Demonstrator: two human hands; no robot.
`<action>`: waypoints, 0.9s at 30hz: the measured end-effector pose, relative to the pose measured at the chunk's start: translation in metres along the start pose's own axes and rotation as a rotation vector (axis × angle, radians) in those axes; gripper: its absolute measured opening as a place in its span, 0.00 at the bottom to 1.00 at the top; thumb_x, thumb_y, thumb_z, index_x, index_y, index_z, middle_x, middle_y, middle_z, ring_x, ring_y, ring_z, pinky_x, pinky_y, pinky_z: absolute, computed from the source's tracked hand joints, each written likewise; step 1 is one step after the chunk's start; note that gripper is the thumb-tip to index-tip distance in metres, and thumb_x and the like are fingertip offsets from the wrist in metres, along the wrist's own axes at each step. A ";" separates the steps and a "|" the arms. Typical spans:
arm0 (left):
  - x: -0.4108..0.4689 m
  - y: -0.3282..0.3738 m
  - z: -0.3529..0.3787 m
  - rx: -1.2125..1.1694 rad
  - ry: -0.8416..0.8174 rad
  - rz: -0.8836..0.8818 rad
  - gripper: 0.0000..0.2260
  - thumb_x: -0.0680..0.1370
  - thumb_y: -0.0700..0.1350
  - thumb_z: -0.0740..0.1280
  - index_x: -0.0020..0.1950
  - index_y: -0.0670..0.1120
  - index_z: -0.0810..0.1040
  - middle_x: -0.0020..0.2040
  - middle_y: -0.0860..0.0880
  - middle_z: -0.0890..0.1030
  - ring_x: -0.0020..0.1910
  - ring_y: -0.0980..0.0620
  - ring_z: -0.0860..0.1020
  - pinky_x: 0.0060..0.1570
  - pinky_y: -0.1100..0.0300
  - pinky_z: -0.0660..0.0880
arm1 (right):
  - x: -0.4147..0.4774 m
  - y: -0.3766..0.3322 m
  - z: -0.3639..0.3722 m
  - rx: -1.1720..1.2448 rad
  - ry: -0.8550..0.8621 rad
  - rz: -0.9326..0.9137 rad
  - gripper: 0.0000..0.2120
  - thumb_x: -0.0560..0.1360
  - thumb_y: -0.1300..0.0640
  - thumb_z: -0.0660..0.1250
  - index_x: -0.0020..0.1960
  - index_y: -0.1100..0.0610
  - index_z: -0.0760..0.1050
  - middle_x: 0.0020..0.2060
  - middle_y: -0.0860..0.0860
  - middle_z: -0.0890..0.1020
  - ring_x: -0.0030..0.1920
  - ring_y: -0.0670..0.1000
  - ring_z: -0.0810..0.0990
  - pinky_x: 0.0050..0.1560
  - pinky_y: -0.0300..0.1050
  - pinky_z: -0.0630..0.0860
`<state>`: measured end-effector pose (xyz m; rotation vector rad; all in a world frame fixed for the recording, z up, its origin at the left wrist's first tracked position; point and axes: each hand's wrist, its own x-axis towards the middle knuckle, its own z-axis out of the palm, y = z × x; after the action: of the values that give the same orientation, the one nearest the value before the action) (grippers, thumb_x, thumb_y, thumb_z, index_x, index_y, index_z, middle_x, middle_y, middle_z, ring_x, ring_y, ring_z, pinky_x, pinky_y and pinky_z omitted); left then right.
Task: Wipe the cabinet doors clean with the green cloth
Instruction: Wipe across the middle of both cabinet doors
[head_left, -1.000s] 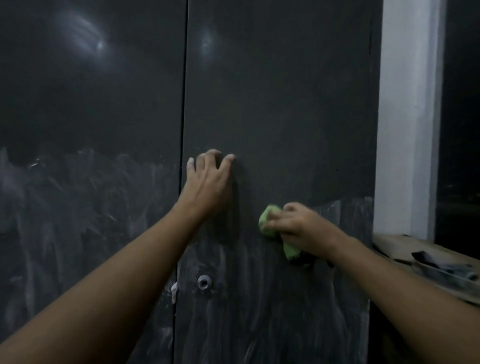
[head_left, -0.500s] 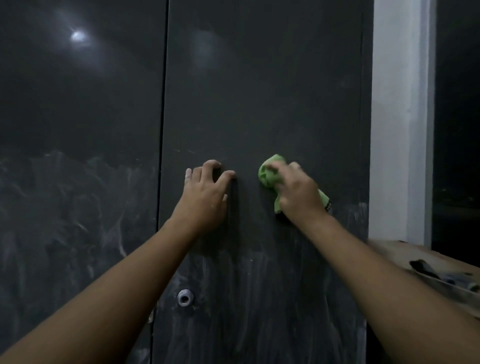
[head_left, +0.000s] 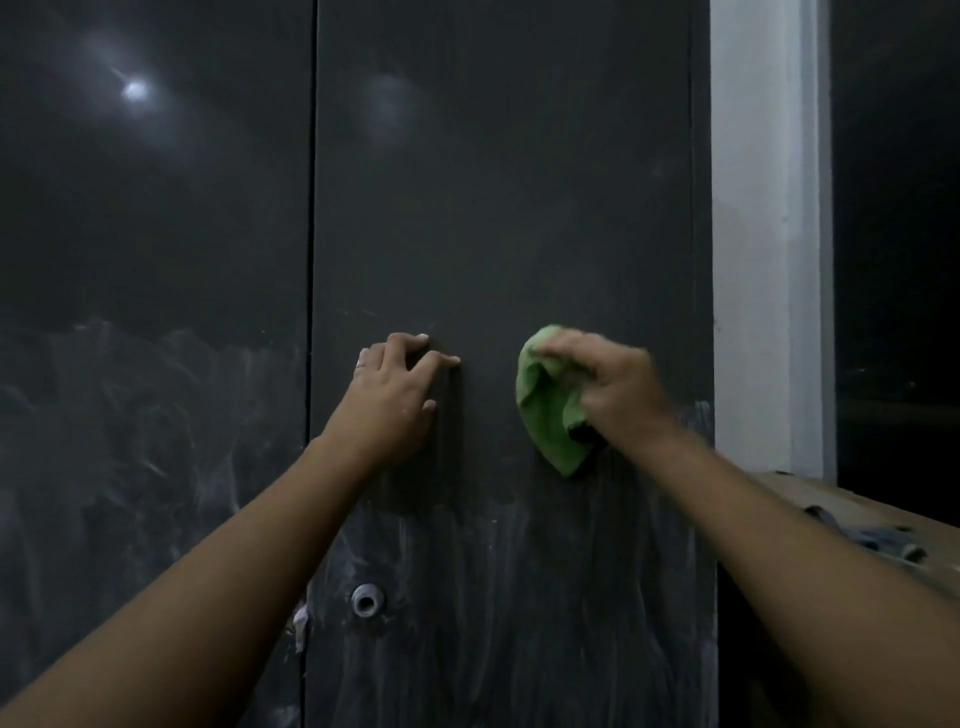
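Two dark grey cabinet doors fill the view, the left door (head_left: 156, 260) and the right door (head_left: 504, 208), split by a vertical gap. Both carry whitish smears on their lower halves. My right hand (head_left: 618, 389) grips the bunched green cloth (head_left: 548, 410) and presses it against the right door at mid height. My left hand (head_left: 397, 395) rests on the same door beside the gap, fingertips bent against the surface, holding nothing. A round metal lock (head_left: 366, 600) sits low on the right door.
A white pillar (head_left: 763, 234) stands right of the cabinet, with a dark opening beyond it. A wooden ledge (head_left: 810, 501) at the lower right carries some dark clutter (head_left: 872, 535). A lamp's reflection (head_left: 135, 91) glints on the left door.
My right hand swept the cloth up from the smeared band to mid height, then drifted slightly right. The left hand stayed planted on the door. The view shifted a little.
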<state>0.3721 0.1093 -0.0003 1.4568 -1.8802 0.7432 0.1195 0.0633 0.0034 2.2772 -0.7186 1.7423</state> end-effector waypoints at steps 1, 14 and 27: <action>-0.001 0.000 -0.001 0.030 -0.028 0.013 0.26 0.81 0.49 0.64 0.78 0.56 0.59 0.78 0.46 0.53 0.76 0.42 0.54 0.77 0.41 0.54 | 0.008 0.005 -0.010 -0.065 0.089 0.035 0.23 0.71 0.73 0.67 0.60 0.54 0.83 0.57 0.50 0.84 0.60 0.51 0.81 0.64 0.38 0.74; -0.005 0.008 0.005 0.099 -0.082 -0.016 0.31 0.81 0.49 0.62 0.80 0.56 0.50 0.80 0.45 0.45 0.78 0.40 0.47 0.75 0.41 0.40 | -0.029 0.014 0.030 -0.625 0.041 0.019 0.20 0.65 0.62 0.75 0.56 0.59 0.77 0.53 0.56 0.82 0.46 0.61 0.76 0.45 0.48 0.76; -0.021 0.059 -0.020 -0.606 0.043 -0.105 0.15 0.78 0.60 0.65 0.63 0.57 0.74 0.59 0.53 0.74 0.60 0.57 0.70 0.57 0.58 0.71 | -0.018 -0.051 0.010 0.460 0.022 0.515 0.15 0.75 0.71 0.68 0.52 0.52 0.76 0.49 0.49 0.86 0.52 0.46 0.85 0.52 0.44 0.80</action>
<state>0.3209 0.1503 -0.0069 1.1216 -1.7668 0.1238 0.1487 0.1076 -0.0095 2.5044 -1.0684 2.3672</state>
